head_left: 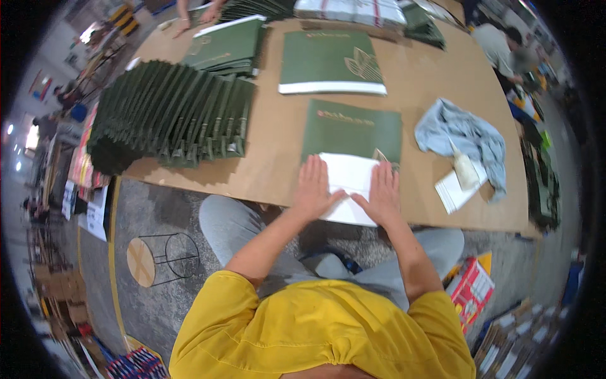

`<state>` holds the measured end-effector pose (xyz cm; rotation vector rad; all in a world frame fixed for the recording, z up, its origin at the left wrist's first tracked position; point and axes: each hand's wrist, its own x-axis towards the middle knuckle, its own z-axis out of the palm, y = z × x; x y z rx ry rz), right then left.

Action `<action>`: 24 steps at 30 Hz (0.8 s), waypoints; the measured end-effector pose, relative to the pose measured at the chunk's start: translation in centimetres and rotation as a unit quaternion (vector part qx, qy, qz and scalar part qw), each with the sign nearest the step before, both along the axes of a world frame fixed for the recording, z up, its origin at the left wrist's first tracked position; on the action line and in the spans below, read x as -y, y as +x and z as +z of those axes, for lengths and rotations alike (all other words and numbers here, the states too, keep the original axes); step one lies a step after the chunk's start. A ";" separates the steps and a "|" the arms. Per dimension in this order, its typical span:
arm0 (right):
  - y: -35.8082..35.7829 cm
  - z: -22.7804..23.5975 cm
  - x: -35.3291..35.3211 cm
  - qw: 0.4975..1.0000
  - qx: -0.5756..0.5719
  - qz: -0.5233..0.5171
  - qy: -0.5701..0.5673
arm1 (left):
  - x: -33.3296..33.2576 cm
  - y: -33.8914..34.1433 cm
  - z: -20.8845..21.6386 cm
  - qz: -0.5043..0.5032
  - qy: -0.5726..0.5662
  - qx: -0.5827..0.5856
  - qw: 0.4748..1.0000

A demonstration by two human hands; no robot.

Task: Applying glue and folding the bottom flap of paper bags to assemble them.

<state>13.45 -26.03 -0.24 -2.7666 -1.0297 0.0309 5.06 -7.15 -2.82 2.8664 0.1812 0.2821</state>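
Both my hands press down on a white paper sheet [350,174] at the table's front edge. The sheet lies over the lower part of a dark green printed paper piece [353,129], and its near end hangs past the edge. My left hand [314,186] rests flat along the sheet's left side, fingers stretched forward. My right hand [383,192] lies flat along the right side, also with fingers stretched out. The two thumbs point toward each other over the sheet. Farther back lies another green piece [325,57] with a white strip along its near edge.
At left on the brown table [271,126] stands a fanned row of green folded pieces [177,114]. A pale blue cloth [464,129] lies at right, beside a white squeeze bottle [466,170] on white papers. A round stool [142,262] stands on the floor. Another person's hand [183,25] is at the far left.
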 end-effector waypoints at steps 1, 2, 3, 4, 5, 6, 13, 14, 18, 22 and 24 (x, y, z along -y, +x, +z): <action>0.4 -0.1 0.0 1.000 -0.006 0.006 -0.005 | -0.9 0.6 0.6 -0.007 -0.017 -0.048 0.999; 1.2 -0.5 0.3 0.998 -0.040 0.000 0.057 | -2.2 0.9 1.3 -0.015 -0.031 -0.097 0.995; 2.3 -0.8 0.7 0.990 -0.067 -0.009 0.122 | -4.0 0.6 1.0 -0.011 -0.290 -0.047 0.956; 3.5 -0.6 1.3 0.990 -0.068 -0.019 0.122 | -6.2 0.4 0.8 0.007 -0.524 0.007 0.852; 4.4 -0.3 2.6 0.962 -0.177 -0.023 0.209 | -7.4 -0.1 1.1 -0.033 -0.437 0.014 0.899; 5.1 0.1 3.5 0.913 -0.279 -0.024 0.296 | -7.9 -0.4 1.8 -0.072 -0.344 0.025 0.936; 8.1 3.7 3.7 0.959 -0.268 -0.009 0.091 | -8.5 1.5 4.7 -0.088 -0.094 -0.088 0.988; 8.9 3.0 3.9 0.967 -0.239 0.012 0.083 | -8.5 2.2 4.6 -0.087 -0.095 -0.089 0.988; 10.2 3.1 2.4 0.981 -0.179 0.062 -0.029 | -9.6 4.7 4.9 -0.106 -0.117 -0.187 0.970; 10.1 3.8 1.6 0.978 -0.177 0.087 -0.066 | -11.8 6.6 4.1 -0.139 -0.202 -0.281 0.928; 10.0 3.3 2.2 0.983 -0.155 0.089 -0.045 | -11.3 6.9 4.5 -0.132 -0.207 -0.294 0.924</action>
